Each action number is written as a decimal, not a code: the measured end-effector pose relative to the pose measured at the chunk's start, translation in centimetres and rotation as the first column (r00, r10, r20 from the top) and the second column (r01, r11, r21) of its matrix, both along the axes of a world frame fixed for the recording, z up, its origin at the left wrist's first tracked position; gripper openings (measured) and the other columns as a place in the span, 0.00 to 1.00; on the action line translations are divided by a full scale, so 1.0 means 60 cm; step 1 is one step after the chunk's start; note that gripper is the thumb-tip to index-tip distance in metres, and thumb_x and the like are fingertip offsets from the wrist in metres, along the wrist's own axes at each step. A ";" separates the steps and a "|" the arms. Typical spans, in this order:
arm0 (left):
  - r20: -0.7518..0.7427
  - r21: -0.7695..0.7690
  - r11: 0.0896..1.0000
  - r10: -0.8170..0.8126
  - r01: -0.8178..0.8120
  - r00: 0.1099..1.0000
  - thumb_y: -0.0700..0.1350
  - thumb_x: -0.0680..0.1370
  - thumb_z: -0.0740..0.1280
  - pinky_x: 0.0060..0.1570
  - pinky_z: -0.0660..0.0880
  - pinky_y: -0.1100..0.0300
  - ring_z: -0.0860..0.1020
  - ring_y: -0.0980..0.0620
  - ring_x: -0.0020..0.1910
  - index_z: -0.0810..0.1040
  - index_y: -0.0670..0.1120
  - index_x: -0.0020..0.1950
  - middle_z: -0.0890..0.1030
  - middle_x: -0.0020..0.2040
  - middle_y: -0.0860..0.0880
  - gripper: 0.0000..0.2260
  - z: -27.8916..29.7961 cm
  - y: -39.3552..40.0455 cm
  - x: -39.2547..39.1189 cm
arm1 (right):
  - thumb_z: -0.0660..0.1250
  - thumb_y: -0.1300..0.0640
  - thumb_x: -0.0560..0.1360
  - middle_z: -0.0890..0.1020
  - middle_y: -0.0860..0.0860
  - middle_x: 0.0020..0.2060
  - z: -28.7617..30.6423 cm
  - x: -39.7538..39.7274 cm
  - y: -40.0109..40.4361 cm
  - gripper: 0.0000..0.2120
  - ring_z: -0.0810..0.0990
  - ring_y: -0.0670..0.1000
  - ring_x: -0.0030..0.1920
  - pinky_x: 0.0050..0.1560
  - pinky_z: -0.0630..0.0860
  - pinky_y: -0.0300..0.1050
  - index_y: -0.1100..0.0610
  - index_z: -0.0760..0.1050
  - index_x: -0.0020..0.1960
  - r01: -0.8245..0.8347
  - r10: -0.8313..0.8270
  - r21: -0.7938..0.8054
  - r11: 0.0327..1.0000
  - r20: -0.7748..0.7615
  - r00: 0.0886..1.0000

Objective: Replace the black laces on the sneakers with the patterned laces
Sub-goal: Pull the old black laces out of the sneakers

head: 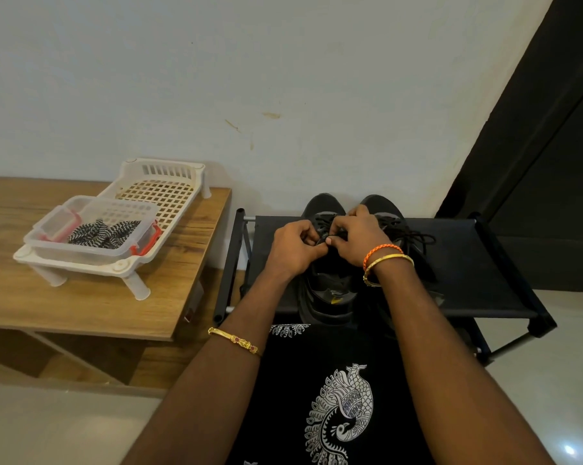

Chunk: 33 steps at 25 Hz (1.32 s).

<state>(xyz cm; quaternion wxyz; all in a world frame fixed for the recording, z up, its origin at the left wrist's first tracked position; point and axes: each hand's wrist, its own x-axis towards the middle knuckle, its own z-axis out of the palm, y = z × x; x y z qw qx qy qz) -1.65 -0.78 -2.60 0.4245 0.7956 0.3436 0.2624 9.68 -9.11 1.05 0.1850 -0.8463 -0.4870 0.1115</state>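
Two black sneakers stand side by side on a black shoe rack (pixel 468 273), toes to the wall. On the left sneaker (pixel 323 290), my left hand (pixel 295 248) and my right hand (pixel 359 238) meet over the tongue, each pinching its black lace (pixel 323 229). The right sneaker (pixel 384 209) is partly hidden by my right hand and forearm; its black lace (pixel 421 238) lies loose beside it. The patterned black-and-white laces (pixel 104 233) lie in a clear plastic box (pixel 82 253) off to the left.
The clear box with red clips sits in a cream plastic basket tray (pixel 162 193) on a wooden table (pixel 92 307) left of the rack. A white wall is behind. A dark door or panel (pixel 551 146) stands at the right. Pale floor lies below.
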 end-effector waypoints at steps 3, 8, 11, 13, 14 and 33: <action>-0.008 0.012 1.000 0.017 -0.017 1.000 0.40 0.68 0.75 0.35 0.71 0.61 0.73 0.54 0.33 0.77 0.38 0.39 0.77 0.33 0.48 0.08 -0.002 0.001 0.003 | 0.67 0.58 0.75 0.67 0.54 0.58 0.004 0.000 -0.005 0.01 0.66 0.55 0.63 0.65 0.66 0.52 0.55 0.76 0.44 -0.007 0.020 0.109 0.994 -0.123 0.992; -0.022 0.012 0.999 0.047 -0.047 0.999 0.40 0.68 0.75 0.37 0.74 0.56 0.74 0.54 0.32 0.77 0.39 0.37 0.77 0.32 0.49 0.08 -0.001 -0.002 0.005 | 0.64 0.65 0.77 0.79 0.58 0.51 0.021 0.010 -0.026 0.07 0.77 0.51 0.51 0.59 0.73 0.49 0.59 0.72 0.41 0.038 0.102 0.313 0.949 -0.418 0.903; -0.040 -0.041 0.996 0.076 -0.078 0.996 0.40 0.68 0.76 0.40 0.77 0.55 0.75 0.53 0.32 0.78 0.40 0.38 0.78 0.32 0.48 0.08 0.001 0.002 0.000 | 0.57 0.67 0.80 0.84 0.54 0.38 0.031 0.005 -0.023 0.11 0.80 0.48 0.40 0.45 0.74 0.42 0.58 0.68 0.39 0.159 0.227 0.470 0.868 -0.661 0.716; -0.033 -0.084 0.993 0.080 -0.082 0.996 0.39 0.68 0.75 0.42 0.78 0.53 0.76 0.52 0.33 0.78 0.39 0.39 0.78 0.33 0.47 0.07 0.003 0.004 -0.004 | 0.55 0.66 0.81 0.79 0.47 0.26 0.045 0.018 -0.028 0.13 0.80 0.50 0.32 0.38 0.76 0.42 0.57 0.67 0.38 0.444 0.259 0.534 0.719 -0.799 0.542; -0.039 -0.085 0.993 0.075 -0.078 0.996 0.39 0.69 0.75 0.43 0.78 0.53 0.76 0.52 0.33 0.78 0.40 0.39 0.78 0.33 0.47 0.07 0.005 0.003 -0.006 | 0.56 0.65 0.81 0.76 0.46 0.23 0.045 0.029 -0.032 0.13 0.80 0.48 0.29 0.35 0.77 0.42 0.57 0.68 0.38 0.571 0.230 0.526 0.630 -0.829 0.509; -0.143 0.195 0.976 0.123 -0.093 0.982 0.39 0.69 0.72 0.39 0.72 0.58 0.77 0.53 0.41 0.78 0.51 0.47 0.76 0.40 0.54 0.11 0.039 -0.008 -0.005 | 0.71 0.59 0.71 0.83 0.55 0.44 -0.006 -0.002 -0.004 0.06 0.81 0.55 0.46 0.52 0.79 0.51 0.56 0.81 0.48 0.294 -0.232 0.173 0.940 -0.307 0.923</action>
